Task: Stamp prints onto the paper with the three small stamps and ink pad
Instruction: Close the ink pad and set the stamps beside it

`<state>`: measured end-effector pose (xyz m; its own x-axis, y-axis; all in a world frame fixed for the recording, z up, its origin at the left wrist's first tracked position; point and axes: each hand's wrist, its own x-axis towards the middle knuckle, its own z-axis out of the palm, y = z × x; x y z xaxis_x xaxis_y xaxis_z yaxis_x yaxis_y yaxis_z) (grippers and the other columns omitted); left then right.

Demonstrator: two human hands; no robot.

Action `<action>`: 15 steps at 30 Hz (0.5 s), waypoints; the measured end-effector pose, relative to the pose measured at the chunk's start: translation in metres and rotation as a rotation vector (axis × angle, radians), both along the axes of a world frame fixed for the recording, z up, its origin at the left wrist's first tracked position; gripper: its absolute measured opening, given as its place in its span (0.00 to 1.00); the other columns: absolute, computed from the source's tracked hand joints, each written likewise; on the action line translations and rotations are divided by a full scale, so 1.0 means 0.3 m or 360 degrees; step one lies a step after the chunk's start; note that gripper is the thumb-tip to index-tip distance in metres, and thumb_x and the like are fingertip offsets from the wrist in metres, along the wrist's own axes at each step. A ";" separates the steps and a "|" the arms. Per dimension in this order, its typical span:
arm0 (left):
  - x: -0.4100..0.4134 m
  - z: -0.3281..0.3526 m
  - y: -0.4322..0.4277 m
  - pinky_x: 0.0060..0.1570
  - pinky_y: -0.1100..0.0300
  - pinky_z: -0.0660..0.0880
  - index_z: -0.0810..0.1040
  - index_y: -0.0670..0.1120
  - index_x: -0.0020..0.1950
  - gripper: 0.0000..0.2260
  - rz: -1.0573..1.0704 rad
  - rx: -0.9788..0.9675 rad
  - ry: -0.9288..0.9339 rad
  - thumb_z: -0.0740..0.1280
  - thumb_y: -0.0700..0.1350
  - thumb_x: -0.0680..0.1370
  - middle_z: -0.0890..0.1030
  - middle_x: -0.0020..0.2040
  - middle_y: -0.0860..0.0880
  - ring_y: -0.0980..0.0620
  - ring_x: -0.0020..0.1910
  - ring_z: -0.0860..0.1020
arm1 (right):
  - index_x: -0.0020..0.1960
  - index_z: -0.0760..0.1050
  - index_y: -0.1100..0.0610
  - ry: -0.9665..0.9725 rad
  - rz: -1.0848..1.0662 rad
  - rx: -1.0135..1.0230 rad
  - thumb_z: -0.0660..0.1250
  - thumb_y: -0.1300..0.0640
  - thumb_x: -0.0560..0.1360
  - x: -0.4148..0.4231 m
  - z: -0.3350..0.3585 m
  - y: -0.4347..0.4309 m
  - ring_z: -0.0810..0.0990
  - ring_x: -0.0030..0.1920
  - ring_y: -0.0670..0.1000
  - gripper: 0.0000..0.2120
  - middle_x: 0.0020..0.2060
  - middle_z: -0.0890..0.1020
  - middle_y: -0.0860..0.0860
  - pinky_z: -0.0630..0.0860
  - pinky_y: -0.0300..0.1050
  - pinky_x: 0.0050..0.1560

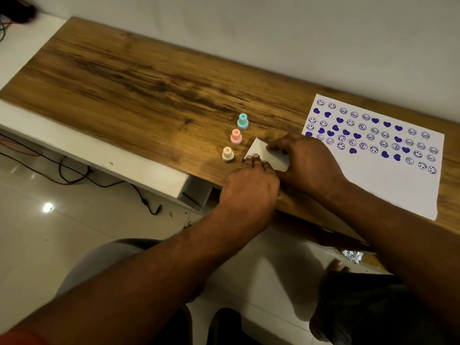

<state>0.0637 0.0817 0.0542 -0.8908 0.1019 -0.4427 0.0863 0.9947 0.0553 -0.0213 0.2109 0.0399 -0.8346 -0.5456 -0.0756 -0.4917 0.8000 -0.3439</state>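
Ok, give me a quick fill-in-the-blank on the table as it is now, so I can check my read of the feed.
1. Between the teal stamp and the cream stamp stands the ____ stamp.
2. The white ink pad is held by ____ hands, the left hand and the right hand.
3. The prints on the paper are purple smileys and ____.
4. On the wooden table, the paper lies to the ____ of the stamps.

Missing words: pink; both; hearts; right.
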 end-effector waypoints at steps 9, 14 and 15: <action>-0.005 -0.006 -0.010 0.77 0.44 0.63 0.51 0.40 0.84 0.40 0.0040 -0.0050 -0.0042 0.66 0.59 0.83 0.52 0.84 0.36 0.38 0.84 0.53 | 0.72 0.78 0.44 0.0069 0.0088 0.0169 0.75 0.43 0.75 0.004 -0.002 -0.016 0.76 0.68 0.54 0.26 0.70 0.78 0.48 0.76 0.51 0.62; -0.015 -0.004 -0.018 0.76 0.43 0.64 0.50 0.40 0.84 0.41 0.0022 -0.0043 -0.0057 0.66 0.59 0.83 0.50 0.85 0.37 0.39 0.84 0.54 | 0.74 0.77 0.45 0.0079 0.0117 0.0146 0.75 0.42 0.76 -0.001 -0.016 -0.003 0.76 0.68 0.54 0.27 0.70 0.78 0.49 0.77 0.52 0.62; -0.013 -0.005 -0.019 0.76 0.43 0.65 0.50 0.40 0.84 0.41 0.0011 -0.0053 -0.0046 0.66 0.59 0.83 0.51 0.85 0.37 0.39 0.83 0.54 | 0.74 0.77 0.46 0.0081 0.0120 0.0137 0.75 0.42 0.76 -0.003 -0.019 0.002 0.76 0.68 0.54 0.28 0.70 0.78 0.49 0.77 0.51 0.62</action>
